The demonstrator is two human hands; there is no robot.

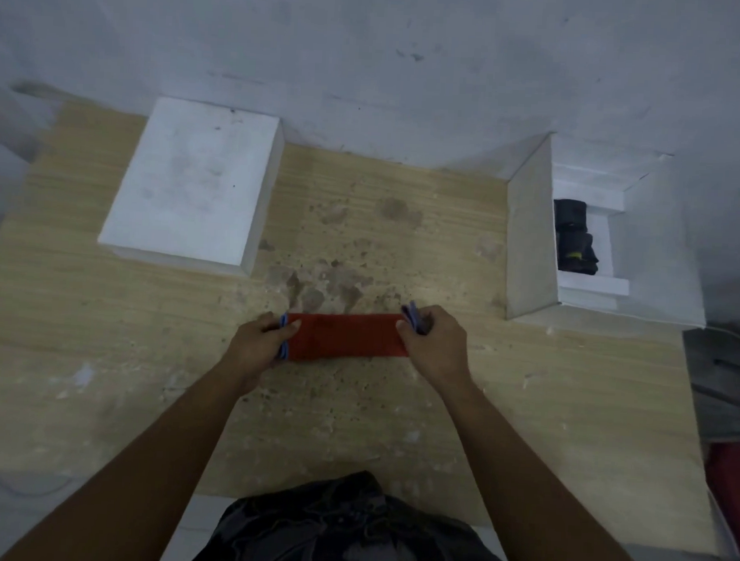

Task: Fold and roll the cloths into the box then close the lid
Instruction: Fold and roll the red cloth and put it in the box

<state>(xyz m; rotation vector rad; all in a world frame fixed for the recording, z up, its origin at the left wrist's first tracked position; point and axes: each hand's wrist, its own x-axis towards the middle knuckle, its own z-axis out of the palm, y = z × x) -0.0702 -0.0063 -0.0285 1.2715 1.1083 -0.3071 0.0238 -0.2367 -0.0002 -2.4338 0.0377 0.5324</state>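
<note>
A red cloth [344,337] with blue trim lies folded into a narrow band on the wooden table [140,375], in the middle. My left hand [260,339] pinches its left end and my right hand [436,341] pinches its right end, holding it stretched flat. An open white box [529,241] stands at the right, with a dark rolled cloth [574,237] inside. The white lid [193,189] lies flat at the back left.
A grey wall runs along the table's far edge. Stains mark the tabletop behind the cloth. A red item [732,492] and grey material sit off the table's right side. My dark clothing [346,532] shows at the bottom.
</note>
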